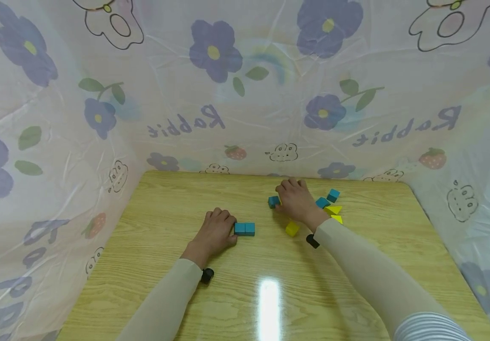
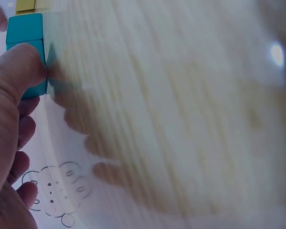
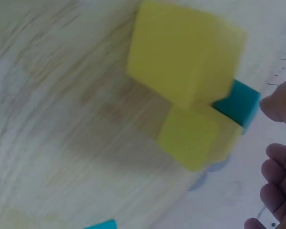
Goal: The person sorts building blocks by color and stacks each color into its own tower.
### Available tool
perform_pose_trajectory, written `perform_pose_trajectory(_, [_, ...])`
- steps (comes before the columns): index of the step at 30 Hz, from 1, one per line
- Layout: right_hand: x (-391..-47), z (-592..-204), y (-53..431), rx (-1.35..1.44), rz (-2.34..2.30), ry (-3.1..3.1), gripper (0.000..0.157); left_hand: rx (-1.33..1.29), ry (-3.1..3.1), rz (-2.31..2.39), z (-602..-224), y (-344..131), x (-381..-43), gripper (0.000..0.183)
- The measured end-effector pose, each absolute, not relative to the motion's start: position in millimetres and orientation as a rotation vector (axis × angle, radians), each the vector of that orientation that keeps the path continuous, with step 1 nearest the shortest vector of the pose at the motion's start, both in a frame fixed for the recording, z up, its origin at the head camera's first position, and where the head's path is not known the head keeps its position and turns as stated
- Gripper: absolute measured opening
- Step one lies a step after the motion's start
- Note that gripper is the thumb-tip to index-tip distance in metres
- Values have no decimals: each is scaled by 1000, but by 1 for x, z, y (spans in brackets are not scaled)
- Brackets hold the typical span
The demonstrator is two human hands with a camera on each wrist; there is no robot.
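Observation:
Two blue blocks (image 1: 245, 229) sit end to end on the table, and my left hand (image 1: 215, 234) is at their left end. In the left wrist view, the thumb lies over the front of the nearer blue block (image 2: 34, 90), with the fingers behind it, pinching it. My right hand (image 1: 294, 201) is farther back, its fingers loosely bent beside another blue block (image 1: 273, 202). The right wrist view has its thumb tip close to a blue block (image 3: 240, 105), with a large blurred yellow block (image 3: 181, 52) and a smaller-looking yellow block (image 3: 195, 138) nearby.
A yellow block (image 1: 292, 228) lies under the right wrist. To the right are two blue blocks, one of them a cube (image 1: 333, 195), and yellow wedge-like blocks (image 1: 333, 210). Patterned cloth (image 1: 249, 94) borders the wooden table (image 1: 164, 199) at the back and sides.

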State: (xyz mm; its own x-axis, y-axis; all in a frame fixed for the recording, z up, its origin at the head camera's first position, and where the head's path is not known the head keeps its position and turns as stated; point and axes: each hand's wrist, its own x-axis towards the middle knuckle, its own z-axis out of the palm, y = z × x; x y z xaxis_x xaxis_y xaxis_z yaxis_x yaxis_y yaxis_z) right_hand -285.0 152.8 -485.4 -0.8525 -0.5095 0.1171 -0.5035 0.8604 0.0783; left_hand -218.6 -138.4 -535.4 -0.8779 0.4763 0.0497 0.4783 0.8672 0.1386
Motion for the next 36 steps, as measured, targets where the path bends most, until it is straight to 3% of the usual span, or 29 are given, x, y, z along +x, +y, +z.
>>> perform_pose_trajectory(7, [-293, -498, 151, 826, -124, -2933, 46, -764, -3022, -249, -535, -138, -219, 39])
perform_pose_trajectory(14, [-295, -503, 152, 827, -138, -2913, 31, -768, -3023, -248, -534, -137, -218, 39])
perform_pose_trajectory(23, [-290, -493, 141, 788, -65, -2719, 38, -755, -3015, -242, -533, -138, -218, 38])
perform_pose_trajectory(36, [-276, -491, 130, 837, -242, -2599, 37, -763, -3005, -229, -535, -138, -219, 38])
